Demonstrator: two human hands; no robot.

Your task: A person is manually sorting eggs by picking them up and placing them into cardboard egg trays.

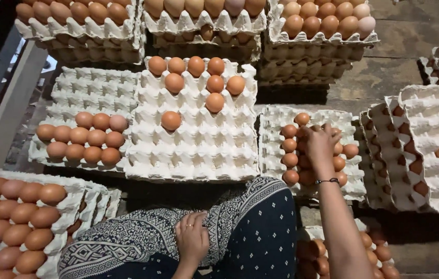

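The brown eggs (290,160) sit in a grey pulp tray (273,121) right of centre. The right hand (320,143) rests on them, fingers curled down; whether it pinches one I cannot tell. Pressing could crack shells. The left hand (192,238) lies flat on the patterned lap (250,222). Stacked egg trays (312,49) crowd the far side.

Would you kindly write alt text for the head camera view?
A person's right hand reaches onto a grey pulp egg tray partly filled with brown eggs, while the left hand rests on a patterned dark blue lap. More partly filled trays and stacked trays surround them.
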